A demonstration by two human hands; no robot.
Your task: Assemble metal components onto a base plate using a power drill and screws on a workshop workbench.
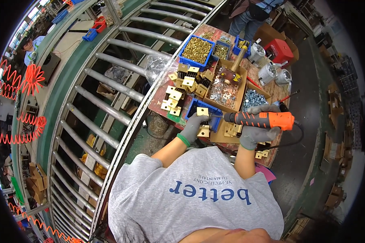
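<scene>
My left hand [193, 127], in a grey glove with a green cuff, grips a brass-coloured metal terminal part [202, 111] above the near edge of a blue bin [194, 106]. A similar brass-coloured piece [203, 131] shows just below the fingers. My right hand [253, 137], also gloved, is wrapped around an orange and black power screwdriver [263, 120]. The tool lies level, its bit pointing left at the part in my left hand. Whether the bit touches the part, I cannot tell. More brass-coloured pieces [232, 129] lie between my hands.
Behind stand a blue bin of brass-coloured screws [196, 49], a cardboard box of small metal pieces [223, 95] and a pile of bolts [254, 99]. Stacked brass-coloured parts [174, 97] sit left. A roller conveyor [109, 103] runs alongside. Another person [247, 23] stands beyond the table.
</scene>
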